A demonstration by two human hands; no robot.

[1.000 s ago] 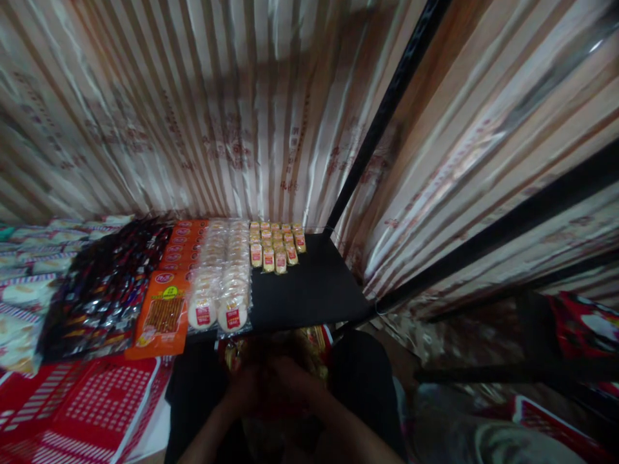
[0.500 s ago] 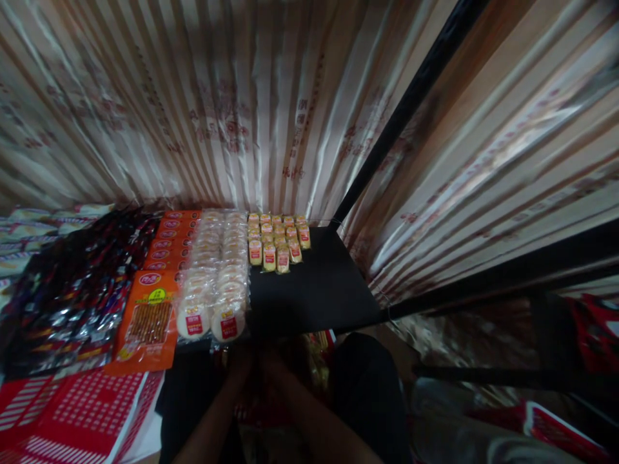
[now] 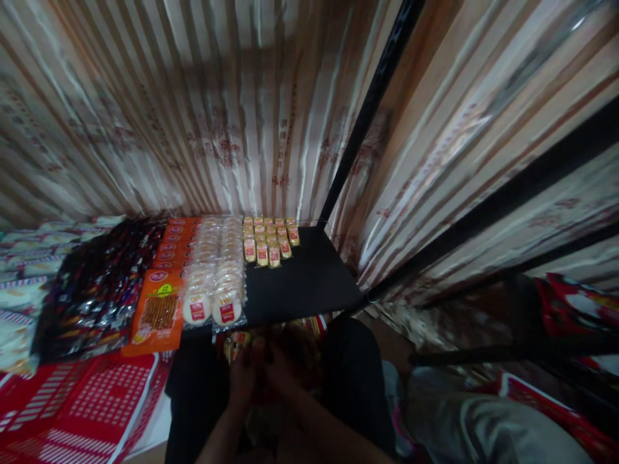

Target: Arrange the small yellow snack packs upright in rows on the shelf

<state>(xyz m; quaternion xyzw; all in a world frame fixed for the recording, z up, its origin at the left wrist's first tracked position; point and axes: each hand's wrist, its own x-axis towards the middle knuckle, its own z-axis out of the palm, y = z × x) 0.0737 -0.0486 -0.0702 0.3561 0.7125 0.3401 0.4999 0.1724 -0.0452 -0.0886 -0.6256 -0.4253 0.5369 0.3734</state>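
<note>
Striped satin curtain behind, black shelf [image 3: 309,283] in front w/ rows of snacks: small yellow packets [image 3: 267,242], round cakes in clear wrap [image 3: 215,277], orange stick-snack packs [image 3: 159,303], dark foil packs [image 3: 97,283]. Your left hand [image 3: 244,374] & right hand [image 3: 285,374] sit together below the shelf edge at a red-yellow snack bag [image 3: 271,338]; too dark to tell if fingers are clamped on it or just touching. Bag's prob. light, crinkly, slippery film w/ crushable contents, so pinch it at the top seam or the small packets by their edges, not the middle.
</note>
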